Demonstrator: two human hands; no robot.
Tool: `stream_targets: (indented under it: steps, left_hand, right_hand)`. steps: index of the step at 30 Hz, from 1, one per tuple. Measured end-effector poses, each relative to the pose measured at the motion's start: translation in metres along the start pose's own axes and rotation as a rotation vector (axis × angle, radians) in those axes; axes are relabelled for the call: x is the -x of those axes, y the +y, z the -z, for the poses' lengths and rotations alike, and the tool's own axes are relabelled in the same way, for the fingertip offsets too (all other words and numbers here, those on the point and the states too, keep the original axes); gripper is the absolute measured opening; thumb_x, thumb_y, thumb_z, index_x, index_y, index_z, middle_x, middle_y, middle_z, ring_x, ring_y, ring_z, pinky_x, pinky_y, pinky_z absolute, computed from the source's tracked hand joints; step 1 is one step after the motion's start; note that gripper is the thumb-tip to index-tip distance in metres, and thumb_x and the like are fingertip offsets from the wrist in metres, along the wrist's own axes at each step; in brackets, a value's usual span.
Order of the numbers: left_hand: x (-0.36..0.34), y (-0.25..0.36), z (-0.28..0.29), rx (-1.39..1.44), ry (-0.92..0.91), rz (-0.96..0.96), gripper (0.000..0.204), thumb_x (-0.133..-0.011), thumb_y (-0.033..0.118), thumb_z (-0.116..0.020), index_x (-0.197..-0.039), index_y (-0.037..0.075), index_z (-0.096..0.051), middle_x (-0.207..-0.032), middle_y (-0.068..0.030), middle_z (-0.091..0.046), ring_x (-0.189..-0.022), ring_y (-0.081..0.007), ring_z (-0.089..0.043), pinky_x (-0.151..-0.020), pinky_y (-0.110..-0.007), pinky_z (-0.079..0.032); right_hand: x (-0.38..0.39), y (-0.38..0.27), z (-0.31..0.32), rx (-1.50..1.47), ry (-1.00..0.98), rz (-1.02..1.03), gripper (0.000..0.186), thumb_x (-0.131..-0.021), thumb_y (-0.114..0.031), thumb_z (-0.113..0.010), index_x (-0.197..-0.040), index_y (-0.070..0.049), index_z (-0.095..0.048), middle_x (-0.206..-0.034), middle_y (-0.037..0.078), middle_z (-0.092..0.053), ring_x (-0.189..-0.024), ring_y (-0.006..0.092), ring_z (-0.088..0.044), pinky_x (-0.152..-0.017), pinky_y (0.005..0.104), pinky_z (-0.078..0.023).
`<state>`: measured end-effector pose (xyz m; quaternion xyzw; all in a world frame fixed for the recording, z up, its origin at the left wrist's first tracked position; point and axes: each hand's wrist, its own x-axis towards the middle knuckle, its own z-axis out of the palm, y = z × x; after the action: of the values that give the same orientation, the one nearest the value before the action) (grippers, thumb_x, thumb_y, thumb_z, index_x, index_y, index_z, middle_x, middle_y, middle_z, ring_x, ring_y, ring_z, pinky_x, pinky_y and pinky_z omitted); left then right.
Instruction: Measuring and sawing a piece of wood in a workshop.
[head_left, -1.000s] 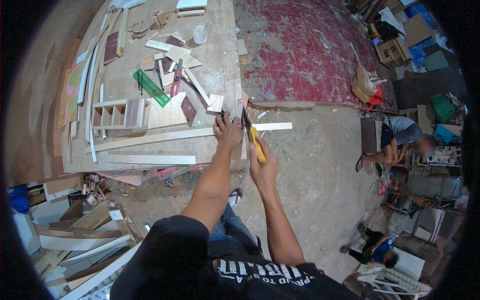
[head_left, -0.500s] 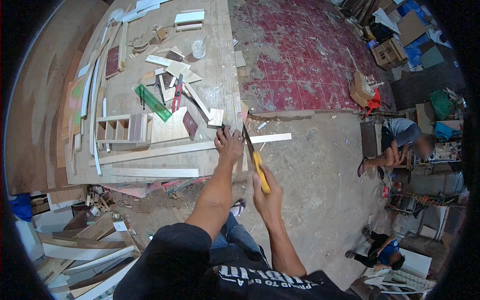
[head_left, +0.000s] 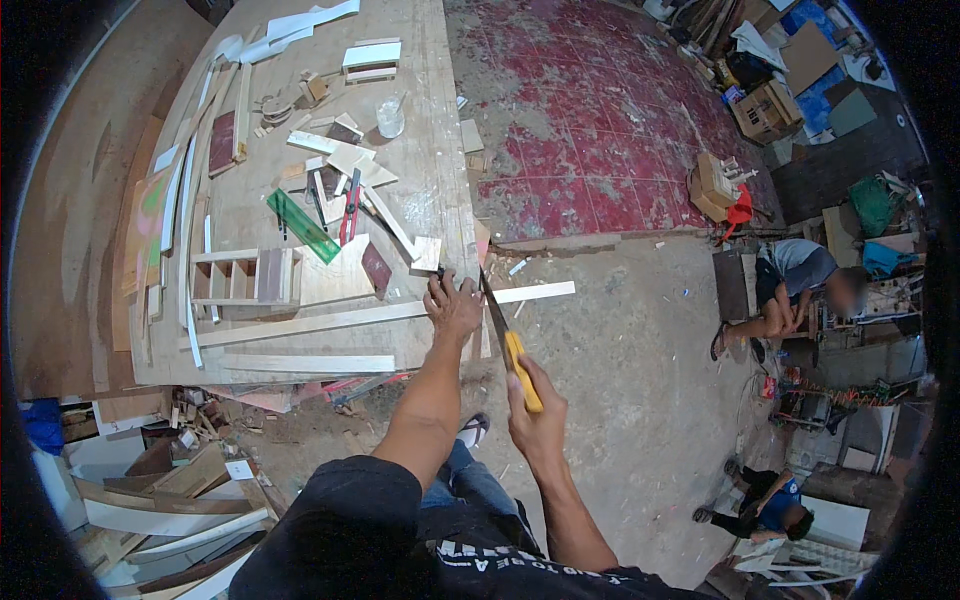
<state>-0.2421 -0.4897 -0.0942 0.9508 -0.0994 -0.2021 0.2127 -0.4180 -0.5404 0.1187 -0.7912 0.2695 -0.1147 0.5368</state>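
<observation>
My left hand [head_left: 455, 306] presses down on a long pale wooden strip [head_left: 350, 319] at the table's right edge, its fingers bent over it. The strip lies across the table [head_left: 410, 90], and its end juts out past the edge over the floor. In my right hand [head_left: 538, 412] is a handsaw [head_left: 515, 355], its yellow handle wrapped by my fingers. The saw's dark blade slants up and left, crossing the strip just beside my left hand. A small dark object [head_left: 441, 271] sits by my left fingertips; its kind is unclear.
On the table are a green ruler [head_left: 304, 226], a red cutter knife [head_left: 350, 207], a small wooden shelf box [head_left: 245, 277], a clear cup [head_left: 390, 118] and wood offcuts. Scrap wood [head_left: 170, 500] is piled at lower left. Two people [head_left: 795, 272] sit at the right.
The saw and my right hand have drawn slightly back toward me. My left hand stays on the strip. The whole view has shifted a little.
</observation>
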Motion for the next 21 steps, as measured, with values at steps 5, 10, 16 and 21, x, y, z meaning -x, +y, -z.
stream_targets:
  steps: [5, 10, 16, 21]
  left_hand:
    - [-0.002, 0.033, -0.027, -0.010, -0.023, -0.094, 0.041, -0.094, 0.035, -0.055, -0.132, 0.019, -0.053, -0.154, -0.0169, -0.025, -0.145, -0.0439, -0.009, -0.112, -0.063, -0.009]
    - [-0.001, 0.004, -0.005, 0.006, -0.013, 0.009, 0.039, -0.092, 0.032, -0.056, -0.130, 0.021, -0.055, -0.154, -0.0153, -0.024, -0.145, -0.0436, -0.010, -0.112, -0.062, -0.010]
    - [-0.008, 0.023, -0.024, -0.009, 0.018, -0.079, 0.038, -0.092, 0.034, -0.056, -0.129, 0.022, -0.057, -0.154, -0.0138, -0.024, -0.145, -0.0436, -0.010, -0.112, -0.063, -0.009]
    - [-0.003, -0.004, -0.017, 0.006, 0.056, -0.027, 0.039, -0.091, 0.036, -0.058, -0.127, 0.022, -0.057, -0.153, -0.0140, -0.025, -0.143, -0.0454, -0.012, -0.111, -0.064, -0.010]
  right_hand:
    - [-0.092, 0.058, -0.027, 0.103, 0.086, 0.097, 0.037, -0.097, -0.022, -0.060, -0.124, 0.002, -0.061, -0.101, 0.032, -0.065, -0.095, 0.0431, -0.068, -0.076, 0.0389, -0.054]
    - [0.000, 0.004, -0.001, 0.057, 0.022, 0.088, 0.034, -0.095, -0.015, -0.062, -0.123, 0.005, -0.061, -0.107, 0.028, -0.067, -0.098, 0.0351, -0.069, -0.082, 0.0384, -0.053]
    - [-0.098, 0.029, -0.029, 0.120, 0.042, 0.048, 0.032, -0.095, -0.015, -0.062, -0.120, 0.006, -0.062, -0.109, 0.027, -0.068, -0.100, 0.0332, -0.069, -0.087, 0.0371, -0.052]
    - [-0.030, 0.026, -0.018, 0.093, 0.054, 0.170, 0.031, -0.097, -0.017, -0.061, -0.119, 0.005, -0.064, -0.107, 0.022, -0.070, -0.098, 0.0287, -0.068, -0.086, 0.0370, -0.052]
